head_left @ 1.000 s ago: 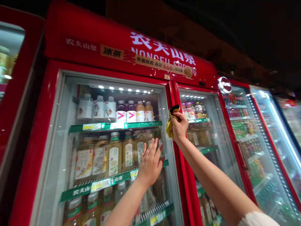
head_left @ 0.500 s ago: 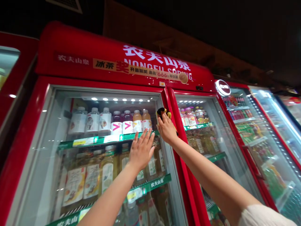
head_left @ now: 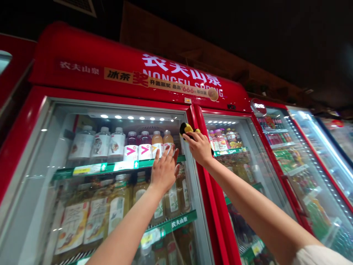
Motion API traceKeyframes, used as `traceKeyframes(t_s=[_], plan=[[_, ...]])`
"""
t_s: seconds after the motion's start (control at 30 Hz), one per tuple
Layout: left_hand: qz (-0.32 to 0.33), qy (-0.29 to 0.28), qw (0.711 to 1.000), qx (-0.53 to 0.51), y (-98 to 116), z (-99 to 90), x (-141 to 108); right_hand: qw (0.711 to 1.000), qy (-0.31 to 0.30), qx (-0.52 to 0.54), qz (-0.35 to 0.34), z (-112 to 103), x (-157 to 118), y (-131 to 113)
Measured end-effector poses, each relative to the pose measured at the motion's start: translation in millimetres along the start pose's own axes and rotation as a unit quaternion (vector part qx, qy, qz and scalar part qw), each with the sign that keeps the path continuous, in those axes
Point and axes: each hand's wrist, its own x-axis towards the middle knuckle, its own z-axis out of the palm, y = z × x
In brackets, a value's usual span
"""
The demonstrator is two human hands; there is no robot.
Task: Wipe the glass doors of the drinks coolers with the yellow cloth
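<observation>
Two hands up: right (head_left: 199,146) grasps cloth (head_left: 190,131) at door's (head_left: 195,154) red edge; left (head_left: 164,170), fingers spread, grips nothing, glass around it.

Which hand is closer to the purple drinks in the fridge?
Left. The left hand is open just right of the purple drinks; the right hand, holding a yellow and black cloth, is farther right, by the red door edge.

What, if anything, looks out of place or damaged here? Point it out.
On the red header, the tan promo strip overlaps the NONGFU SPRING lettering, partly hiding it, which looks odd. No spill or damage shows.
</observation>
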Motion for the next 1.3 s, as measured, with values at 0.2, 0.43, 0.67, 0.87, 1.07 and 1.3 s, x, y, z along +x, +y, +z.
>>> traceKeyframes(t_s=[0.2, 0.43, 0.67, 0.87, 1.07, 1.3], plan=[[0.026, 0.004, 1.0, 0.01, 2.9, 4.2, 5.4, 0.999, 0.035, 0.01, 0.039, 19.8, 30.6, 22.5], [0.042, 0.01, 0.999, 0.027, 0.2, 6.9, -0.2, 0.996, 0.007, 0.018, 0.093, 16.4, 125.6, 42.0], [0.032, -0.016, 0.999, 0.007, 4.6, 7.1, 2.6, 0.996, 0.011, 0.004, 0.084, 16.5, 91.6, 32.4], [0.029, -0.017, 0.999, -0.01, -7.8, -1.8, -3.3, 0.996, -0.048, 0.007, -0.071, 15.2, 9.4, 7.0], [-0.039, 0.015, 0.999, 0.023, -38.7, -15.2, -16.8, 0.993, 0.017, 0.073, 0.095, 31.6, 89.5, -22.9], [-0.039, 0.011, 0.999, 0.03, -42.6, -16.0, -23.6, 0.994, 0.019, 0.102, 0.028, 40.1, 44.4, -58.4]])
